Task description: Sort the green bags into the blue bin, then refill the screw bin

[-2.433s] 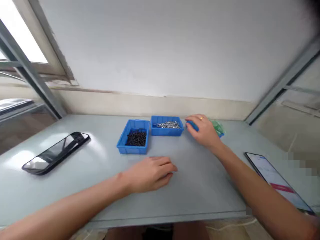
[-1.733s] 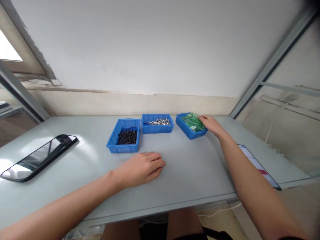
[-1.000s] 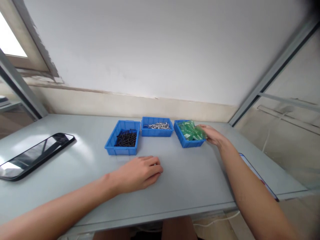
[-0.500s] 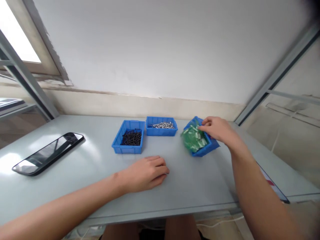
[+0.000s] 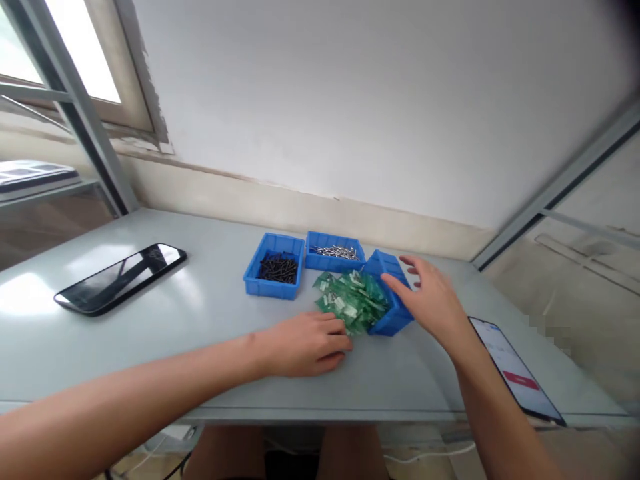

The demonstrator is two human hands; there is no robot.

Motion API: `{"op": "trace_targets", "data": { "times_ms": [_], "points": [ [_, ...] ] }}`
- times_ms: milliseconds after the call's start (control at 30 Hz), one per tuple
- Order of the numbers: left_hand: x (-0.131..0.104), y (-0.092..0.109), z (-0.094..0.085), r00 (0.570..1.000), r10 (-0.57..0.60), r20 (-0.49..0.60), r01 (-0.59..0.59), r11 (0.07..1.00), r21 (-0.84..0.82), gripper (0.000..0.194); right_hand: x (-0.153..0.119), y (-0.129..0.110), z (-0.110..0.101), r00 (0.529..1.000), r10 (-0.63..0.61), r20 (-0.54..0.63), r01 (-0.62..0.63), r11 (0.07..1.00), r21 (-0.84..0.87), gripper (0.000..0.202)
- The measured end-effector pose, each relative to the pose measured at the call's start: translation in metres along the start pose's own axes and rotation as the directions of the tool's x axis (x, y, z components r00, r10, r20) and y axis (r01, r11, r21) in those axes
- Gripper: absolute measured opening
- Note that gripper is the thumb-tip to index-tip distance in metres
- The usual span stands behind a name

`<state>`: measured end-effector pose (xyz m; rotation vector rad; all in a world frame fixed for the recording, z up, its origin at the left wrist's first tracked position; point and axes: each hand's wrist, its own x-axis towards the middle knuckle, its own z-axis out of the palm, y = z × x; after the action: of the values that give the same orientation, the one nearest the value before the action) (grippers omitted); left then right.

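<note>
A blue plastic bin [image 5: 395, 325] lies tipped on its side, its mouth facing left. From it a heap of small green plastic packets [image 5: 350, 300] spreads over the table. My right hand [image 5: 430, 293] is at the tipped bin's right side, thumb and fingers apart. Its thumb overlaps the bin's upper side; whether it touches is hard to tell. My left hand [image 5: 310, 343] rests on the table at the heap's near edge, fingers curled together with nothing visible in them. Some packets lie right against its fingertips.
Behind are a blue bin of black screws [image 5: 277, 268] and a blue bin of silver screws or nails [image 5: 336, 252]. A dark glossy tablet-like device [image 5: 120, 277] lies at left. On the right, near the front edge, is a phone [image 5: 517, 370] with a lit screen. A wall [image 5: 320, 133] rises behind.
The right bin has tipped over to the left and the green packets have spilled onto the table. My right hand's fingers have spread. The view has shifted, uncovering more of the phone.
</note>
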<state>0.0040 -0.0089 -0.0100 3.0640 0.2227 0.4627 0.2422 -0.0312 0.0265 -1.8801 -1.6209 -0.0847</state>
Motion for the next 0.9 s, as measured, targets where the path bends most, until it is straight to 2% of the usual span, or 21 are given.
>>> {"op": "trace_targets", "data": {
  "times_ms": [100, 200, 300, 400, 533, 633, 767, 900],
  "points": [
    [-0.001, 0.000, 0.003, 1.000, 0.020, -0.011, -0.020, 1.000, 0.008, 0.010, -0.023, 0.005, 0.004, 0.985, 0.152, 0.082, -0.160, 0.982, 0.098, 0.068],
    [-0.001, -0.001, 0.005, 0.999, 0.031, -0.040, -0.031, 1.000, 0.002, 0.010, -0.037, 0.000, 0.003, 0.979, 0.172, 0.112, -0.185, 0.976, 0.114, 0.065],
    [-0.001, -0.002, 0.005, 0.999, 0.036, -0.031, -0.036, 0.999, 0.001, 0.011, -0.038, -0.010, -0.004, 0.981, 0.156, 0.116, -0.169, 0.979, 0.111, 0.061],
    [0.000, -0.002, 0.003, 0.999, 0.037, 0.006, -0.037, 0.999, 0.004, 0.014, -0.034, -0.017, -0.008, 0.992, 0.089, 0.092, -0.095, 0.993, 0.072, 0.050],
    [0.000, 0.000, -0.001, 0.998, 0.053, 0.019, -0.053, 0.999, 0.008, 0.016, -0.037, -0.024, -0.003, 0.997, -0.067, 0.039, 0.068, 0.998, -0.011, 0.038],
    [0.000, 0.001, -0.003, 0.998, 0.071, -0.003, -0.071, 0.998, -0.004, 0.016, -0.042, -0.027, 0.003, 0.991, -0.132, -0.007, 0.132, 0.991, -0.039, 0.036],
    [0.000, 0.001, -0.005, 0.995, 0.099, -0.025, -0.099, 0.995, -0.009, 0.016, -0.044, -0.020, 0.002, 0.990, -0.111, -0.082, 0.106, 0.993, -0.060, 0.038],
    [0.000, 0.000, -0.006, 0.994, 0.113, -0.011, -0.112, 0.994, 0.016, 0.017, -0.040, 0.000, -0.013, 0.993, -0.063, -0.104, 0.064, 0.998, 0.005, 0.038]
  ]
}}
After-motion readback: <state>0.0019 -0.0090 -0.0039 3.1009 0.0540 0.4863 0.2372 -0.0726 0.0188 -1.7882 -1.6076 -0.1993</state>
